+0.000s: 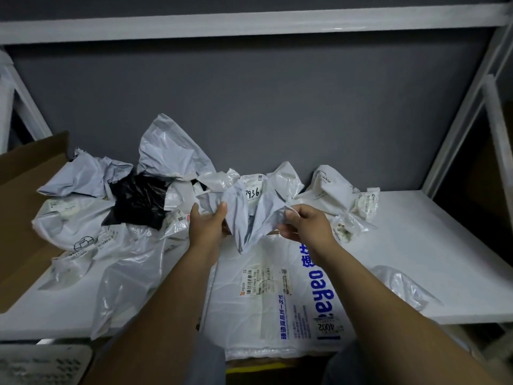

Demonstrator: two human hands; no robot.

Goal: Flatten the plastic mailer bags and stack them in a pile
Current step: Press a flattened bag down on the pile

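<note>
Both hands were raised above the white shelf (416, 232), sharing one crumpled grey mailer bag (249, 218) between them. The left hand (208, 226) gripped the bag's left edge, its fingers (222, 212) closed on the plastic with the thumb pressed to the front. The right hand (305, 223) pinched the right edge — fingers curled shut on a fold of the same bag. The bag hung slack between the two grips, creased and bunched, its lower tip pointing down toward the shelf. A white label (253, 191) on its upper part bore the handwritten number 7936.

Directly beneath the held bag lay a large white mailer (277, 295) flat on the shelf, printed with blue lettering and carrying a shipping label of its own. To the left sat a heap of crumpled bags (91, 218), grey and white, with a black bag (138, 201) in its middle; a tall grey one stood up against the dark back wall. A clear, glossy bag (130, 279) spilled from the heap toward the shelf's front edge. To the right, behind the right hand, rested another small cluster of wadded white bags (338, 198), and a clear bag (402, 287) lay well apart near the front right. A brown cardboard flap (27, 195) leaned in at the far left.
</note>
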